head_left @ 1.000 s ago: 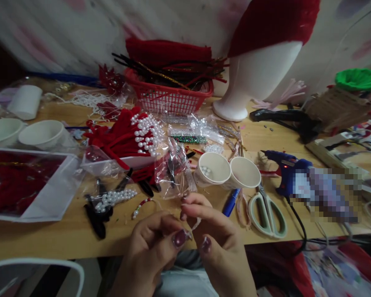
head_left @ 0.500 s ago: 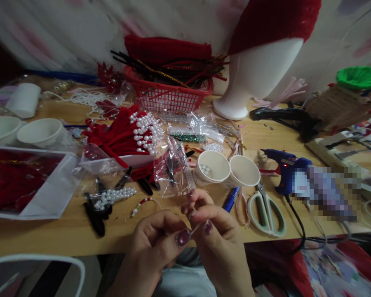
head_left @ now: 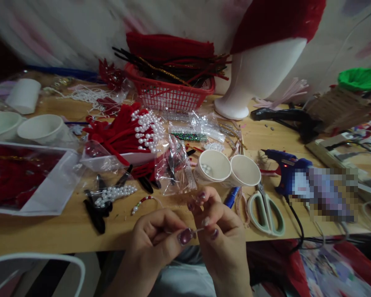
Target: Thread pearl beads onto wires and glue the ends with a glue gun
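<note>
My left hand (head_left: 160, 243) pinches a thin pale cord (head_left: 199, 230) between thumb and forefinger above the table's front edge. From there the cord runs across to my right hand (head_left: 223, 239), whose thumb and forefinger close around its other end. The remaining right fingers are raised and curled. Just beyond my left hand lies a short strand of red, green and white beads (head_left: 144, 201) with a clear tail. Two paper cups (head_left: 245, 175) stand past my right hand, the left one holding a few white beads.
Pale-handled scissors (head_left: 266, 212), a blue pen (head_left: 231, 197) and a blue glue gun (head_left: 286, 165) lie to the right. Bagged pearl beads (head_left: 116, 194) and a white box (head_left: 54, 185) are at left. Behind stand a red basket (head_left: 173, 95) and a white mannequin head (head_left: 256, 78).
My right hand has shifted slightly, its fingertips a little farther from my left thumb. More of the cord shows between the hands.
</note>
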`<state>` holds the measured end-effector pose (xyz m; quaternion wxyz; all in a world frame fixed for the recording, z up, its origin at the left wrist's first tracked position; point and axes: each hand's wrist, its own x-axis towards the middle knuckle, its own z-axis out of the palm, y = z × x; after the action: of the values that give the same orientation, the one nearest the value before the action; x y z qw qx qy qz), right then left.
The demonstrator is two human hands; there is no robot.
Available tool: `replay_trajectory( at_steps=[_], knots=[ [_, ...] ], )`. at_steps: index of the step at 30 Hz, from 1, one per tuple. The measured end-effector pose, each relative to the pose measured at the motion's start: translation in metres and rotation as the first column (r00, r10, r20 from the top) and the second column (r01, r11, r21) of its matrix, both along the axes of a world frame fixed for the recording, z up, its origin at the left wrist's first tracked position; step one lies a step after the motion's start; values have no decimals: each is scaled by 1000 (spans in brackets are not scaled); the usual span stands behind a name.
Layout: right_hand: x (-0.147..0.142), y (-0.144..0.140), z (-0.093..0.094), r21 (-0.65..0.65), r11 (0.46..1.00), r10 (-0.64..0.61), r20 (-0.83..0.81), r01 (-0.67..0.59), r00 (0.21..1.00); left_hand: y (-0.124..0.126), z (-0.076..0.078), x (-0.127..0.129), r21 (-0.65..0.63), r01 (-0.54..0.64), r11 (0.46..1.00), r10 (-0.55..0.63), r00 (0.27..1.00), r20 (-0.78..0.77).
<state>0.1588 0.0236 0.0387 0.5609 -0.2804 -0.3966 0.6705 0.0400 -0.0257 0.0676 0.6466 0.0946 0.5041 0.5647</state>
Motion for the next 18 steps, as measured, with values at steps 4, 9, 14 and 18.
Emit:
replay_trajectory(
  at_steps=[4, 9, 14, 18],
  knots=[
    [4, 0, -1, 54, 996, 67, 83, -71, 994, -2, -2, -2, 0, -16, 1000, 16, 1000, -3],
    [8, -1, -6, 87, 995, 53, 59, -58, 997, -5, -6, -1, 33, 16, 999, -16, 1000, -5],
    [13, -4, -14, 113, 993, 26, 61, -33, 998, -9, -12, 1, 43, 90, 995, -88, 995, -53],
    [14, -5, -13, 83, 996, 22, 55, -26, 998, -11, -15, 1, 37, 114, 993, -113, 994, -5]
  ],
)
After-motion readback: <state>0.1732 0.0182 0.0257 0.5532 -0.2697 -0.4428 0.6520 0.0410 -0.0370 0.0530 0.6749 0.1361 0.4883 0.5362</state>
